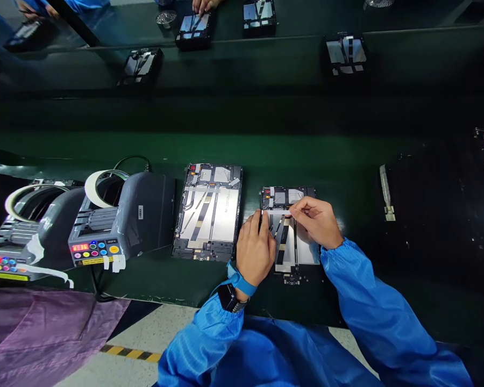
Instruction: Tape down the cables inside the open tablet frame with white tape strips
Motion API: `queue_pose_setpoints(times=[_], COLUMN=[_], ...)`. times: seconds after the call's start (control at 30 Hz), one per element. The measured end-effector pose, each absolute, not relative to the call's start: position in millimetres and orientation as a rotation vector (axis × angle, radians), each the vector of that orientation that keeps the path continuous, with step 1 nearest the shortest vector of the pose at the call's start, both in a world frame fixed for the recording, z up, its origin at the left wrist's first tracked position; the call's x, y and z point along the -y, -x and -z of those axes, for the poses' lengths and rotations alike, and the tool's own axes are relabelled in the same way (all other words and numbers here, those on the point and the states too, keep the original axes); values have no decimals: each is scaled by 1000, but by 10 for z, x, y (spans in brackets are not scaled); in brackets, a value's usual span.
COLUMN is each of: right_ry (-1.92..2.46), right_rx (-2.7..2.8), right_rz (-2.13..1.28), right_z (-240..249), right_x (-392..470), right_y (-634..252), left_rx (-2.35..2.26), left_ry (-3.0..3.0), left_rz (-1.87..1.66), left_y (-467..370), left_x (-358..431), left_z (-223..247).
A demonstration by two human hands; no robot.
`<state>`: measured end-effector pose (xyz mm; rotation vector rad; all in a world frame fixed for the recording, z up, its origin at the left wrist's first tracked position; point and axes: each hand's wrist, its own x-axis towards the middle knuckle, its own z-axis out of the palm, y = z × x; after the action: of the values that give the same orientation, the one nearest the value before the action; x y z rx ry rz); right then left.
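Observation:
An opened tablet-like device (305,248) lies on the green work surface in front of me, its inner boards, dark flex cables and silvery plate showing. Across its upper part runs a strip of whitish tape (277,212). My left hand (255,248) rests on the device's left edge, fingers together and fingertips at the strip's left end. At the strip's right end, my right hand (315,220) pinches the tape between thumb and forefinger. A second opened device (227,210) lies just left of my left hand, untouched.
Two grey tape dispensers (147,215) (58,228) stand at the left. Beyond, on the far bench, lie several opened devices (347,51), and another person's hand (204,5) touches one. Dark panels with a silvery strip (386,191) lie at right. Purple cloth (44,333) hangs lower left.

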<state>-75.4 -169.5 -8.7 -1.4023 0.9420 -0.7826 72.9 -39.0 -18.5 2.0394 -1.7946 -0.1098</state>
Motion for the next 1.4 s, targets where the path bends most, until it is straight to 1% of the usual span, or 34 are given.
queue_pose_setpoints(times=[0.23, 0.33, 0.6, 0.93, 1.27, 1.4], right_ry=[1402, 1388, 1395, 1441, 1548, 1609], right_rx=[-985, -973, -985, -1032, -1120, -1147], right_rz=[784, 784, 782, 700, 577, 499], right_z=[78, 85, 99, -7, -15, -20], right_x=[1679, 1681, 1677, 1650, 1644, 1672], right_y=[749, 750, 771, 791, 878, 907], left_rx=[1419, 1355, 1419, 1486, 1457, 1466], left_ry=[-1951, -1967, -2040, -2060, -2181, -2090], left_rz=[157, 160, 103, 207, 150, 78], left_y=[-785, -784, -764, -858, -768, -750], left_x=[706, 825, 887, 885, 972, 854], left_z=[296, 355, 327, 286, 280, 183])
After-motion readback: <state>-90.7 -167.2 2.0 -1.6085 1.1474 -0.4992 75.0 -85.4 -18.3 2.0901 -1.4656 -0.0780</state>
